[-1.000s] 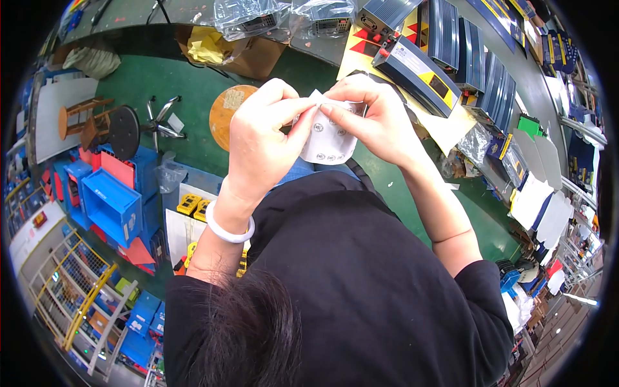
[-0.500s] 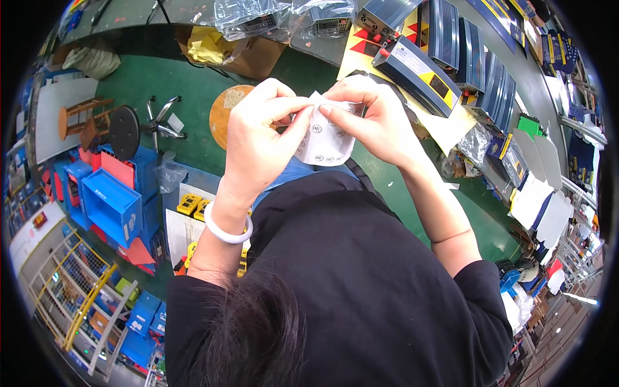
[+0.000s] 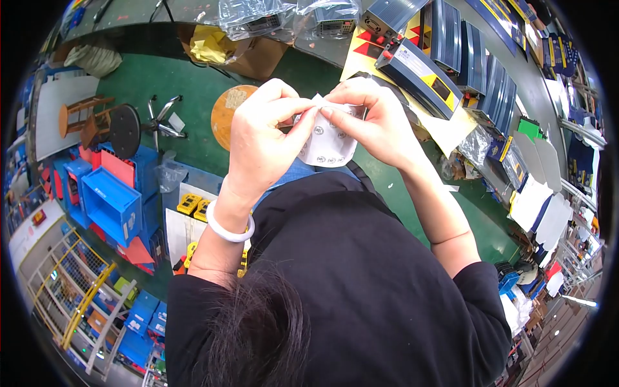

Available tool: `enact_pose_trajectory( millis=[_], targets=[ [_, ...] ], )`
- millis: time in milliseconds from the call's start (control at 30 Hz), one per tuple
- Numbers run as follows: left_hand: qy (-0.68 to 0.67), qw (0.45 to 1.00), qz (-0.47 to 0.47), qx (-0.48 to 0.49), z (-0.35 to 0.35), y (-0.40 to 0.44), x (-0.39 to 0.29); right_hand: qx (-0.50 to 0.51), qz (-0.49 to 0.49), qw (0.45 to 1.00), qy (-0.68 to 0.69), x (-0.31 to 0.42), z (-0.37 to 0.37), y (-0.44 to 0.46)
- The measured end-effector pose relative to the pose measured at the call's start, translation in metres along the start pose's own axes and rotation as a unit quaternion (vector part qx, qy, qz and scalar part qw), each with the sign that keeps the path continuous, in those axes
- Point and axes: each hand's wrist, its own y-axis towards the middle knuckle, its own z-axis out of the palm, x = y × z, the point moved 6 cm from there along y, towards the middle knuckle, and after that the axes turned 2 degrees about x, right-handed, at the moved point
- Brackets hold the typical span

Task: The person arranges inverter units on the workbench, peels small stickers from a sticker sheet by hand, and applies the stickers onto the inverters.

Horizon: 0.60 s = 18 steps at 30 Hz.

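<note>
Between my two hands hangs a white sheet (image 3: 330,143) printed with small round dark marks. My left hand (image 3: 267,132), with a white band around its wrist, pinches the sheet's top edge between thumb and forefinger. Close beside it, my right hand (image 3: 373,121) pinches the same edge, its thumb lying across the front of the sheet. The fingertips of both hands nearly touch. Below the sheet, blue trousers and the black shirt show.
Dark finned metal units (image 3: 419,74) lie on the bench at upper right, some on yellow sheets. Bagged units (image 3: 253,18) sit at the top edge. A round wooden stool (image 3: 222,116), a black stool (image 3: 125,131) and blue crates (image 3: 111,201) stand at left.
Both hands keep their pinch on the sheet and have barely moved. The view has shifted very slightly.
</note>
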Motion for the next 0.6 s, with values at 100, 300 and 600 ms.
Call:
enact_pose_trajectory(
  millis=[100,300,600],
  targets=[
    [-0.014,1.000,-0.022,0.001,-0.001,0.000,0.002,0.003,0.003,1.000,0.002,0.000,0.001,0.000],
    [-0.051,0.996,-0.076,0.019,-0.004,-0.003,0.009,0.005,0.009,1.000,0.006,0.001,0.002,0.000],
    [-0.376,0.899,-0.225,-0.019,0.003,-0.016,0.044,-0.060,0.083,0.981,0.166,-0.008,-0.002,-0.002]
  ],
)
